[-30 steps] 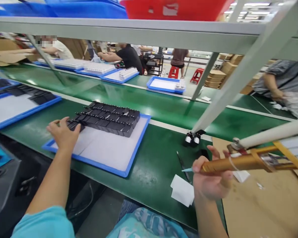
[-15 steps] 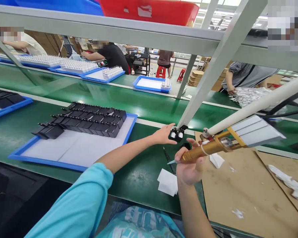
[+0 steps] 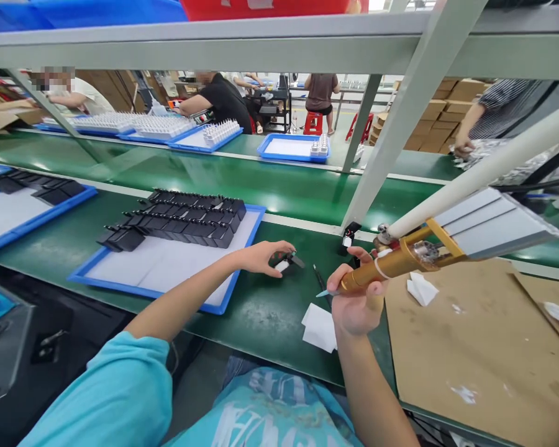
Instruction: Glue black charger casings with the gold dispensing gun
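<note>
My left hand [image 3: 261,257] is closed on a small black box [image 3: 298,261] with a white part inside and its lid raised. It holds the box above the green bench, just right of the tray. In my right hand [image 3: 358,307] lies a gold dispensing gun [image 3: 372,273] with a pale blue needle tip pointing left. Another open black box [image 3: 349,237] stands behind the right hand, by the metal post. A thin dark tool, perhaps tweezers [image 3: 318,278], lies on the bench near the needle. Rows of black boxes [image 3: 186,217] fill the back of the blue-rimmed tray [image 3: 242,264].
Folded white paper [image 3: 319,329] lies before my right hand, brown cardboard [image 3: 466,335] to its right. A slanting post [image 3: 410,105] and pale pole [image 3: 484,164] cross the space ahead. Another tray [image 3: 41,217] sits left. Co-workers, including one in black [image 3: 226,102], sit beyond the belt.
My left hand has moved left and toward me, bringing one black box away from the post; another stays there. My right hand still holds the dispensing gun. The view has shifted.
</note>
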A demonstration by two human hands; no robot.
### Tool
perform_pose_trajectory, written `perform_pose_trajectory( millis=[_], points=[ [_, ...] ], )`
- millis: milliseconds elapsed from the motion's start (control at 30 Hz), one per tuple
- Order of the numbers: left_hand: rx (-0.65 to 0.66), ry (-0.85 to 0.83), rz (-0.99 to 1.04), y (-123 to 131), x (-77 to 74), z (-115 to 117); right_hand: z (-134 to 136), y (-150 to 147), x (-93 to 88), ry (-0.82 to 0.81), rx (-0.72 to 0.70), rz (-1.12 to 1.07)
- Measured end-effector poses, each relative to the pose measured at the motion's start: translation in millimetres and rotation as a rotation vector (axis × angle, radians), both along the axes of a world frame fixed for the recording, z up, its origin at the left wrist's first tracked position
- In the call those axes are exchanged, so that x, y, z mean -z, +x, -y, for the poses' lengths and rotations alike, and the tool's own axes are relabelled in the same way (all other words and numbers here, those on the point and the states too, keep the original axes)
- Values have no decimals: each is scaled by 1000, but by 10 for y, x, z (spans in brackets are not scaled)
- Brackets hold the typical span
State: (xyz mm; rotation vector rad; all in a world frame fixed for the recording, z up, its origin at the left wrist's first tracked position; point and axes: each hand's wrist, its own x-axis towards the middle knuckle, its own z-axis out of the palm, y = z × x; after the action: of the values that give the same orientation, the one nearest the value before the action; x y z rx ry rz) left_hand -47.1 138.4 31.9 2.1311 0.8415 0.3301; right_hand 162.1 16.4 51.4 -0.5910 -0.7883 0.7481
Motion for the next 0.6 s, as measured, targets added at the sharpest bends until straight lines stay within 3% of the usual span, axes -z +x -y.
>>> perform_pose_trajectory(
  millis=[133,367,500,600],
  points=[
    [-3,63,-42,-121,45,240,0,5,-1,-1,0,10],
    [-170,371,-60,218,289,534,0,9,7,13,4,-2],
    [-167,321,2,127,214,538,5,8,-6,29,-10,-6],
    [-279,184,102,-16,182,510,7,10,-9,29,-16,-3]
  ],
)
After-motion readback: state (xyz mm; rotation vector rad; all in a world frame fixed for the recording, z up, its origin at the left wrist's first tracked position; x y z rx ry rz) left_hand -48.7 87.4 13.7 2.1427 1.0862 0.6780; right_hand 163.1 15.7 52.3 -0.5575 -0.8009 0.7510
